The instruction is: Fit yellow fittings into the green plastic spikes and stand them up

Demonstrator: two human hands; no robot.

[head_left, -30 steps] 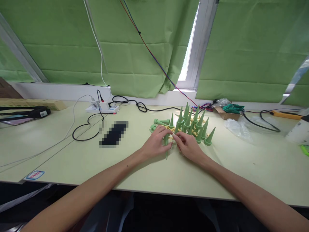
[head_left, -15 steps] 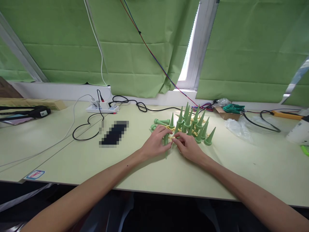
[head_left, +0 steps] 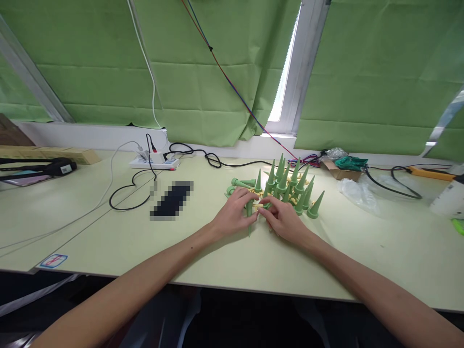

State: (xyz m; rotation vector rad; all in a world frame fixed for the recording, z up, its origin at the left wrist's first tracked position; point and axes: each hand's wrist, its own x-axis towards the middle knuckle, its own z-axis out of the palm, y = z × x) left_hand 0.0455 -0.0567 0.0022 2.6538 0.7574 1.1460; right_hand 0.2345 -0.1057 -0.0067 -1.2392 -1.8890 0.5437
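Note:
Near the middle of the table, my left hand (head_left: 236, 212) is closed round a green cone-shaped piece (head_left: 249, 209), whose thin tip points down toward the table's front edge. My right hand (head_left: 283, 218) pinches a small pale yellow part (head_left: 257, 206) that lies between the two hands, against the green piece. Just behind and to the right, several green cones (head_left: 300, 181) stand with tips up, with yellow parts among them. Other green pieces (head_left: 243, 182) lie on their sides behind my left hand.
A power strip (head_left: 154, 159) with black and white cables is at the back left. A pixelated dark object (head_left: 172, 200) lies left of my hands. A cardboard box (head_left: 340, 171) and clear plastic bag (head_left: 358, 195) are at right.
My right fingers have shifted slightly around the small yellow part. My left hand and the green piece in it have hardly moved.

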